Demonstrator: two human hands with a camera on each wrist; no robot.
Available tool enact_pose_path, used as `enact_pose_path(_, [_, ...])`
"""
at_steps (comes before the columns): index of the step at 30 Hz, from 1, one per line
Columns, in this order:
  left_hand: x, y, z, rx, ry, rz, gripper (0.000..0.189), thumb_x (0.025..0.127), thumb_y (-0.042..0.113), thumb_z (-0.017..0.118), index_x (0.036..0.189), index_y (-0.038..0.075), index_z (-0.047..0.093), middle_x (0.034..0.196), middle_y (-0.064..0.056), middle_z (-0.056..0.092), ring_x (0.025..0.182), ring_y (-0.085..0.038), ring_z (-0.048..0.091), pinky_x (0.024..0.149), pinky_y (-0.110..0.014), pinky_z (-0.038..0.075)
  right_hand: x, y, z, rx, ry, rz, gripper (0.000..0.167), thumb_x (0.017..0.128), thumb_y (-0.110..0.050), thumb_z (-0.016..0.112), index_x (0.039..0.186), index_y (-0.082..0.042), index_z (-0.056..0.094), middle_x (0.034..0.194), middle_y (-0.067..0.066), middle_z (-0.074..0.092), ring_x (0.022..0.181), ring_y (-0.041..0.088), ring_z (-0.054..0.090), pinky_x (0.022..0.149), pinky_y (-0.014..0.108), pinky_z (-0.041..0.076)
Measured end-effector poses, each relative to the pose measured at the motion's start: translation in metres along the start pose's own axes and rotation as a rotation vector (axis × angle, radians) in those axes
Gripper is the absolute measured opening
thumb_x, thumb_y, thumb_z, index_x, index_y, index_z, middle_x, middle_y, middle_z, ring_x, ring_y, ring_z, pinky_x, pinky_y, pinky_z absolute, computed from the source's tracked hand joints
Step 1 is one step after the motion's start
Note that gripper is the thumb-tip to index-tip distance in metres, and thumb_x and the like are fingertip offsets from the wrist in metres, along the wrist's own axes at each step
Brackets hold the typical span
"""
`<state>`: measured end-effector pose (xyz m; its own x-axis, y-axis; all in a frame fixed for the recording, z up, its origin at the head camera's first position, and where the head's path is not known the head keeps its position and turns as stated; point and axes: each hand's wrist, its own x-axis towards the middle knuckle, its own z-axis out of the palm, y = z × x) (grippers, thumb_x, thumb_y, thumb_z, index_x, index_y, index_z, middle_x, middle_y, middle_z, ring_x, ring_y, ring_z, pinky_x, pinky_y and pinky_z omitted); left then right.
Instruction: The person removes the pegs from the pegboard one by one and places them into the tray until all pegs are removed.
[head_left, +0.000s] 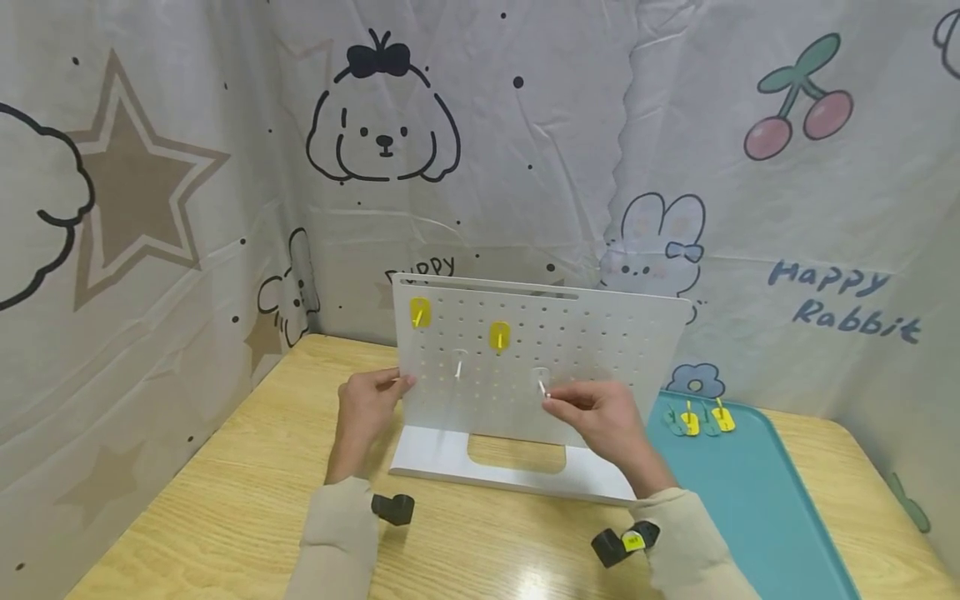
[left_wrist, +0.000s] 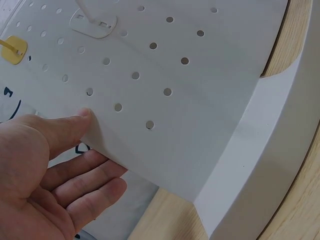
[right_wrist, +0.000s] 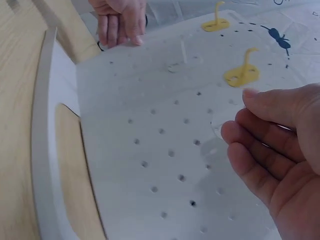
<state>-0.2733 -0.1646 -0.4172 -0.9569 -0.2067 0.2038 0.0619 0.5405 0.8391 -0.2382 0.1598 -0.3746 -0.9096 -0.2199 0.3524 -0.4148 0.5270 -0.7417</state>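
Note:
A white pegboard (head_left: 607,342) stands upright on its white base (head_left: 435,454). My left hand (head_left: 367,408) holds the board's left edge, thumb on the front face and fingers behind, as the left wrist view (left_wrist: 45,170) shows. With thumb and fingertips my right hand (head_left: 600,417) pinches a white hook (head_left: 542,386) against the board's front, right of centre; its plate is partly hidden by the fingers in the right wrist view. Another white hook (head_left: 458,367) sits left of it. Two yellow hooks (head_left: 420,313) (head_left: 499,336) are mounted higher up.
To the right lies a teal tray (head_left: 757,500); at its far end are yellow hooks (head_left: 723,417) and teal hooks (head_left: 673,421). The wooden table (head_left: 247,467) runs under everything. A printed curtain (head_left: 525,192) hangs close behind and at both sides.

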Motion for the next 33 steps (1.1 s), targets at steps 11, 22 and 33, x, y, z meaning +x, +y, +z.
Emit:
enact_pose_path(11, [0.002,0.001,0.001,0.000,0.000,0.016,0.033,0.094,0.029,0.073,0.118,0.007,0.074,0.105,-0.013,0.074,0.096,-0.030,0.069,0.072,-0.041,0.052,-0.019,0.011,-0.046,-0.065,0.000,0.018,0.013,0.089,-0.012,0.077,0.098,-0.002,0.078,0.091,0.003,0.074,0.080,0.016,0.068,0.067,0.029,0.054])
enact_pose_path(22, [0.000,0.000,0.000,0.002,-0.002,0.016,0.033,0.094,0.030,0.073,0.118,0.007,0.074,0.104,-0.014,0.074,0.092,-0.029,0.069,0.069,-0.037,0.052,-0.039,0.032,-0.086,-0.138,0.024,0.030,0.015,0.088,-0.013,0.078,0.098,-0.002,0.078,0.091,0.005,0.074,0.078,0.009,0.068,0.066,0.027,0.054])
enact_pose_path(33, [-0.002,0.001,-0.001,0.001,-0.002,0.001,0.032,0.095,0.029,0.072,0.118,0.007,0.074,0.106,-0.014,0.073,0.092,-0.027,0.068,0.068,-0.036,0.051,-0.053,0.051,-0.121,-0.270,-0.027,0.208,0.031,0.093,-0.028,0.075,0.108,-0.001,0.076,0.099,0.008,0.073,0.090,0.024,0.066,0.073,0.041,0.054])
